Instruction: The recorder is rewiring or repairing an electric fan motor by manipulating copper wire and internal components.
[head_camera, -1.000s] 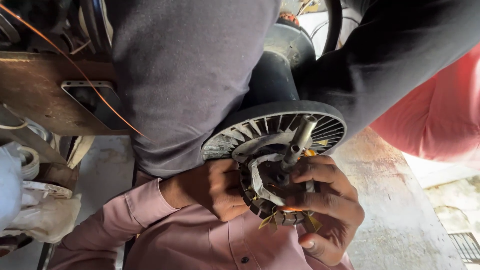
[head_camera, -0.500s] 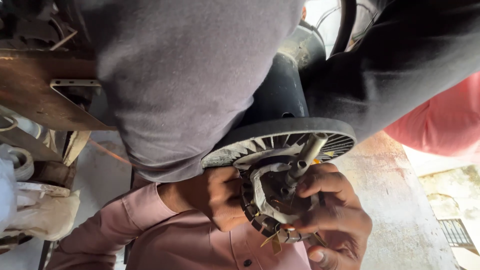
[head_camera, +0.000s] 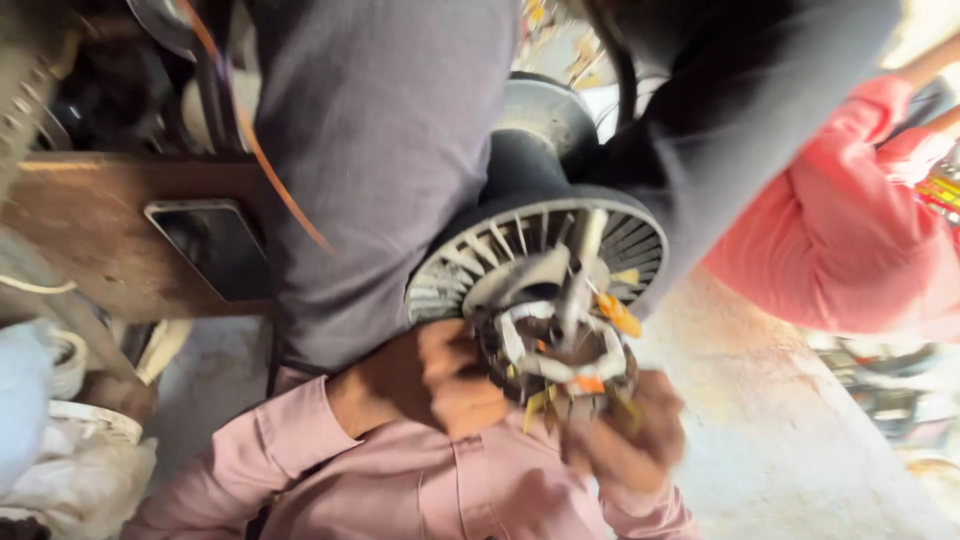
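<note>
Between both hands' grip (head_camera: 540, 425), motor stator (head_camera: 560, 355).

Your view has swung, so the motor (head_camera: 545, 300) now sits more central and looks blurred. Your right hand (head_camera: 625, 440) has slid lower under the wound core (head_camera: 555, 365), and your left hand (head_camera: 450, 380) has closed in against its side.

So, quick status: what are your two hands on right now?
Left hand and right hand both grip the wound motor core. Core sits against the finned round housing. Picture blurred; nothing blocks the hands.
</note>
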